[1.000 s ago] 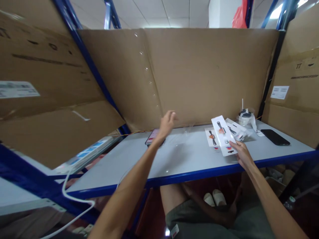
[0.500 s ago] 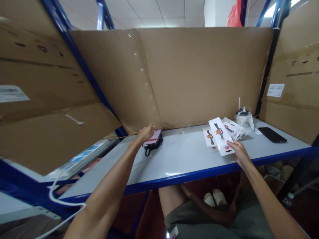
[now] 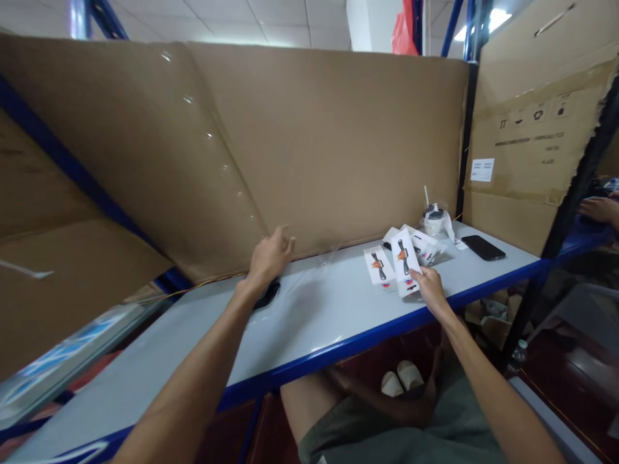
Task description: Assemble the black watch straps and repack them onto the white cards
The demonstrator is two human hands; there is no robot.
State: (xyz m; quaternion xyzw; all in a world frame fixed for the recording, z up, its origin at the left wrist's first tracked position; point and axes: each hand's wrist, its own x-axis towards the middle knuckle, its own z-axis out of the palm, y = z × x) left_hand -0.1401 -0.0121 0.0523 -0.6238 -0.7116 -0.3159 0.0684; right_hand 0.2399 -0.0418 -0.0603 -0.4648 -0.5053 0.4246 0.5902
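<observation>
My right hand grips the lower end of a flat white package printed with a black-handled tool, tilted above the table. Just left of it, a similar white package lies on the table. Several more white packages are piled behind the held one. My left hand hovers over the left part of the table, fingers loosely bent and apart, with nothing in it. Below that wrist sits a black object, largely hidden by my forearm.
The grey table has a blue front edge. Cardboard walls it at the back and sides. A black phone and a lidded cup with a straw stand at the right. A power strip lies left. Another person's hand shows far right.
The view has swung to the right. My left hand has lifted from beside the pink-topped item on the black object. My right hand still holds its package, now closer to the one lying left.
</observation>
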